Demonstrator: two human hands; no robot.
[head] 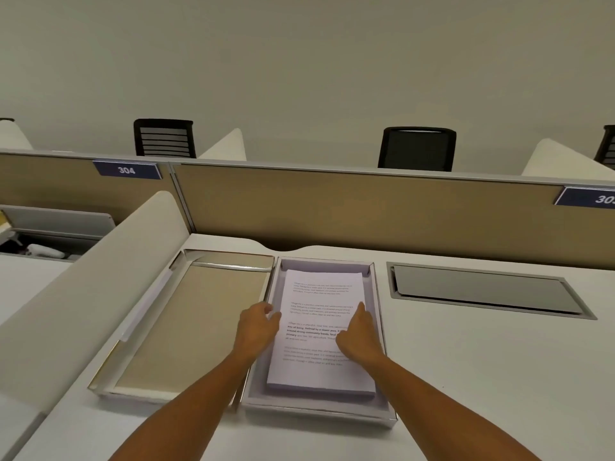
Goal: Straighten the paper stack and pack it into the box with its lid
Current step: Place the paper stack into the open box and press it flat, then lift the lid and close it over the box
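A stack of printed white paper lies flat inside a shallow white box in the middle of the desk. My left hand rests at the stack's left edge, fingers curled against it. On top of the sheets sits my right hand, near their right edge, with the fingers pressed down on the paper. The box lid lies upside down on the desk just left of the box, its beige inside facing up, touching the box's left wall.
A white curved divider borders the desk on the left. A tan partition stands behind. A grey cable hatch is set into the desk right of the box. Black chairs stand beyond the partition.
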